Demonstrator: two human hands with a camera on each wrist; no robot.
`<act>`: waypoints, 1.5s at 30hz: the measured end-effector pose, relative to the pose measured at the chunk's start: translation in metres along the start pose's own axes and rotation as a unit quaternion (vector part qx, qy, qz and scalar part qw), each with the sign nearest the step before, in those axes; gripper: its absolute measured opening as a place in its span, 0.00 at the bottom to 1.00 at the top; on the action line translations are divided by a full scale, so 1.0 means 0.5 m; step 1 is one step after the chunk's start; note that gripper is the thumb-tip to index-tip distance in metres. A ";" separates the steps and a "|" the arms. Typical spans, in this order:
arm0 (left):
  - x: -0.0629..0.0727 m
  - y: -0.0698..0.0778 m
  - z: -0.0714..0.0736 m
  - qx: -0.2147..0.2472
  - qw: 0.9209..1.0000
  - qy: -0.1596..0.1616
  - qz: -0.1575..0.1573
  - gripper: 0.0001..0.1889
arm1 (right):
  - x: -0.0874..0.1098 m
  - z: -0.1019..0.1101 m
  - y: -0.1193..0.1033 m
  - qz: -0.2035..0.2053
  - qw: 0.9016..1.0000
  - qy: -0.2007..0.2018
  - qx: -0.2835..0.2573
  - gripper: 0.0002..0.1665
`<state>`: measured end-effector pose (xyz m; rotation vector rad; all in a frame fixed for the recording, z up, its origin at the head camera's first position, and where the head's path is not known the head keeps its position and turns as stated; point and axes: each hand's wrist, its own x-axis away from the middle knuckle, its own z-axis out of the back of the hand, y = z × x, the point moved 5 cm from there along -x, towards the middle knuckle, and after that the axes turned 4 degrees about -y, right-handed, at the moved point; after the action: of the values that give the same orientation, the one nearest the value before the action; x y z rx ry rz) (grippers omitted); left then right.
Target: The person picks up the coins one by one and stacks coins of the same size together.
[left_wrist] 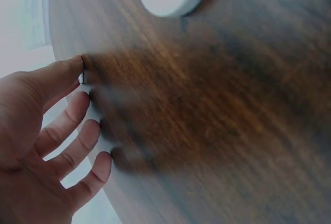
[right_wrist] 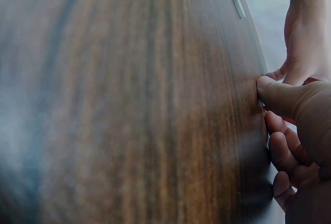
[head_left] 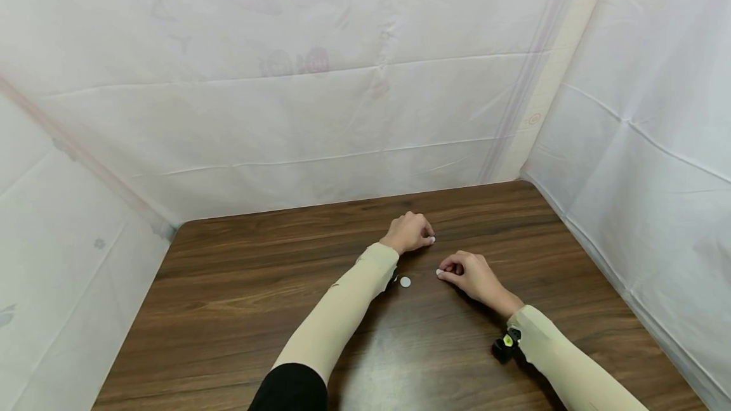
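Note:
My left hand (head_left: 408, 232) is at the far part of the wooden table, pinching a small white disc (head_left: 431, 239) between thumb and index finger. In the left wrist view only a thin edge of that disc (left_wrist: 81, 77) shows, low at the tabletop. Nearer to me and to the right, my right hand (head_left: 473, 276) pinches a second white disc (head_left: 439, 272) close to the wood. The right thumb (right_wrist: 279, 95) hides this disc in the right wrist view. A third white disc (head_left: 405, 281) lies flat on the table beside my left wrist.
The brown wood-grain table (head_left: 240, 309) has rounded far corners. White sheeting (head_left: 320, 125) hangs behind it, with more sheeting along the left and right sides. A small black device (head_left: 504, 347) is strapped at my right wrist.

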<state>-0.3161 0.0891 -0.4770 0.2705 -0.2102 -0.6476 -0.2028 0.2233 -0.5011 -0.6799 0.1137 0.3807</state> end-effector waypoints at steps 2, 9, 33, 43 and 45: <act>0.000 -0.001 -0.001 0.002 1.000 0.000 0.000 0.10 | 0.000 0.000 0.000 -0.001 1.000 0.001 0.000 0.04; 0.001 -0.003 -0.004 0.012 1.000 -0.004 -0.001 0.09 | 0.001 -0.003 0.002 0.001 1.000 0.003 -0.001 0.04; 0.029 -0.015 0.005 0.059 0.998 0.010 -0.036 0.06 | 0.002 -0.006 0.008 0.001 1.000 0.003 -0.004 0.05; 0.058 -0.016 0.029 0.068 0.996 0.000 -0.054 0.08 | -0.001 -0.001 0.005 -0.001 1.000 0.003 -0.006 0.05; 0.066 -0.014 0.033 0.070 0.996 -0.002 -0.059 0.08 | -0.003 0.000 0.005 -0.002 1.000 0.003 -0.006 0.04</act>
<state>-0.2990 0.0606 -0.4600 0.4179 -0.2452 -0.7508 -0.2050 0.2247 -0.5022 -0.6923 0.1151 0.3764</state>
